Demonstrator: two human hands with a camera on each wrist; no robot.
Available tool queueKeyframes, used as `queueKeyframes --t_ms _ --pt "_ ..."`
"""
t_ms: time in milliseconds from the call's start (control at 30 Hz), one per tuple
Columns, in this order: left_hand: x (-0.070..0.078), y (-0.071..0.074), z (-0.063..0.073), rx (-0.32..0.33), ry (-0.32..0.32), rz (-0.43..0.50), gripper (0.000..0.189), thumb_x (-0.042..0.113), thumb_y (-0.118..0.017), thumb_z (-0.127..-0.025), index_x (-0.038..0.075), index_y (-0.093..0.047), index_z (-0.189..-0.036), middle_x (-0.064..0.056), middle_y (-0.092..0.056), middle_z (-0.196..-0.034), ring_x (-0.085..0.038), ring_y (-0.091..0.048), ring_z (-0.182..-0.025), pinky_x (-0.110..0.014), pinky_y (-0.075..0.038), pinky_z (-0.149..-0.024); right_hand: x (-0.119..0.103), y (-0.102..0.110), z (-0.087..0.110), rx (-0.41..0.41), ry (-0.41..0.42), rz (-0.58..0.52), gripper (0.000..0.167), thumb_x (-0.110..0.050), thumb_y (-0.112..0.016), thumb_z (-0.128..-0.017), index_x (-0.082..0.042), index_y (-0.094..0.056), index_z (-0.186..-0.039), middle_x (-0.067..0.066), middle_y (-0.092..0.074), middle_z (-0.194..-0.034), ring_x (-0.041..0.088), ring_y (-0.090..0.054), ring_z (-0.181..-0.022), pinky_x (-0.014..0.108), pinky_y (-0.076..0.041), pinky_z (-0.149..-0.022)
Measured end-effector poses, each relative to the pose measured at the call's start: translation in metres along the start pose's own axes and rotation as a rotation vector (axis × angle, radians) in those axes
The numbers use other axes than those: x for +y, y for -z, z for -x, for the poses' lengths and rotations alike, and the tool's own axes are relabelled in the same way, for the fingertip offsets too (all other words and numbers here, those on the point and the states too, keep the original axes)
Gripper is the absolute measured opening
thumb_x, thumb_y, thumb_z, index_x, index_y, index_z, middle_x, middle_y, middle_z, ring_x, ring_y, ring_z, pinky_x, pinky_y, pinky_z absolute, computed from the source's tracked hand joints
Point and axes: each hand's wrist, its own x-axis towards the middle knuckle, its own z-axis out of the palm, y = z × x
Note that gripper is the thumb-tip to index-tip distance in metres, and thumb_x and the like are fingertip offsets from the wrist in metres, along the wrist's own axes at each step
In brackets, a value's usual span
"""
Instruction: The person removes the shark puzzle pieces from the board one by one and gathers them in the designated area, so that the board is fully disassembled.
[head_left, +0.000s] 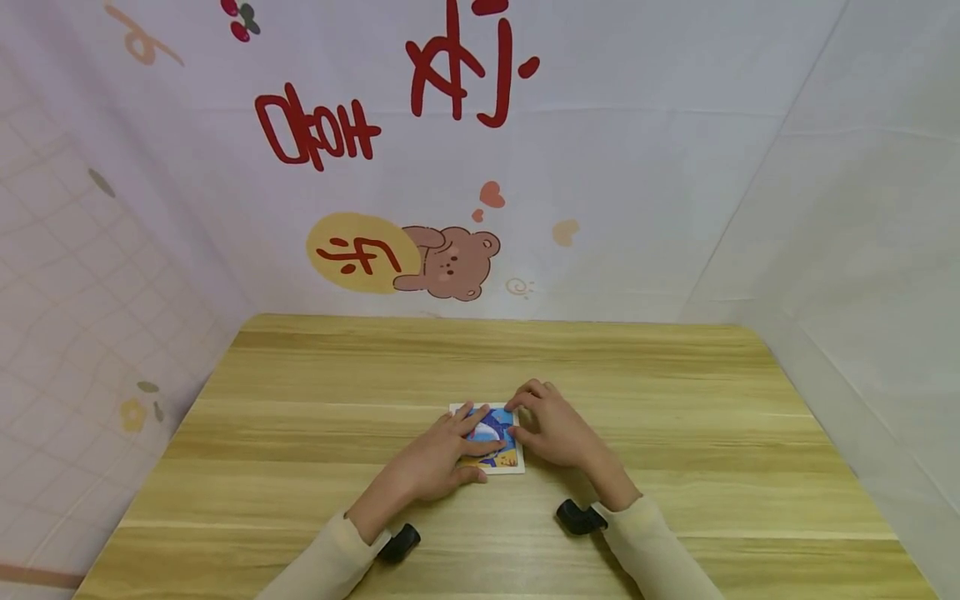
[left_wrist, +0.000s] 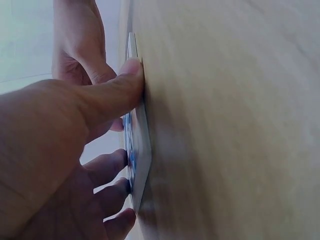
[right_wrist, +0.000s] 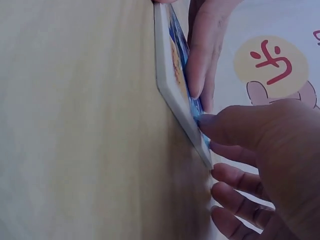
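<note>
A small square picture board (head_left: 512, 460) with a thick white border lies flat on the wooden table. Its blue and yellow print shows part of a sea animal, largely covered by fingers. My left hand (head_left: 438, 460) rests over its left part with fingers spread across the picture. In the left wrist view, the left thumb (left_wrist: 112, 97) lies against the board's edge (left_wrist: 142, 145). From the right, my right hand (head_left: 557, 429) touches the board's right side with bent index finger and thumb. In the right wrist view, that thumb (right_wrist: 225, 125) meets the blue surface; nothing clearly shows between the fingertips.
The light wooden table (head_left: 300, 375) spreads around the board. White cloth walls (head_left: 637, 167) with red characters and a printed bear (head_left: 457, 262) stand behind and at the sides. A black wrist device (head_left: 400, 543) sits at the left cuff, another (head_left: 579, 517) at the right.
</note>
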Motion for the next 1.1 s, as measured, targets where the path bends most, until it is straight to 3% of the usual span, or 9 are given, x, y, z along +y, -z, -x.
queueKeyframes --t_ms 533,667,967,1100 --pt "-0.0001 -0.0025 0.0006 0.020 0.016 -0.011 0.053 0.044 -0.066 -0.098 0.037 -0.053 -0.149 -0.008 -0.023 -0.171 -0.036 -0.017 -0.159 -0.058 -0.023 -0.126 0.0012 -0.0082 -0.0022 0.021 -0.035 -0.053 0.026 -0.020 -0.076 -0.093 -0.011 -0.064 -0.114 0.001 -0.059 -0.120 0.020 -0.051 -0.109 0.043 -0.050 -0.095" --pt "0.0006 -0.0013 0.0010 0.020 0.017 -0.012 0.053 0.043 -0.067 -0.098 0.037 -0.053 -0.149 -0.007 -0.023 -0.171 -0.037 -0.017 -0.159 -0.058 -0.023 -0.126 -0.0004 -0.0082 -0.0032 0.053 -0.070 -0.080 0.023 -0.017 -0.077 -0.091 -0.012 -0.065 -0.111 0.000 -0.061 -0.113 0.018 -0.053 -0.105 0.041 -0.051 -0.092" --pt "-0.0006 -0.0008 0.0006 0.011 0.024 -0.011 0.053 0.043 -0.067 -0.098 0.037 -0.053 -0.149 -0.006 -0.022 -0.171 -0.035 -0.016 -0.159 -0.057 -0.023 -0.126 0.0016 -0.0074 -0.0041 0.104 -0.111 -0.208 0.011 -0.011 -0.075 -0.093 -0.012 -0.069 -0.102 -0.005 -0.066 -0.087 0.007 -0.058 -0.077 0.022 -0.052 -0.069" --pt "-0.0015 -0.0014 0.0008 0.008 0.026 -0.009 0.053 0.044 -0.066 -0.099 0.038 -0.052 -0.150 -0.005 -0.021 -0.172 -0.035 -0.016 -0.160 -0.057 -0.023 -0.126 0.0025 -0.0062 -0.0036 0.090 -0.109 -0.250 0.008 -0.012 -0.073 -0.095 -0.014 -0.071 -0.103 -0.007 -0.068 -0.085 0.005 -0.060 -0.076 0.021 -0.053 -0.070"
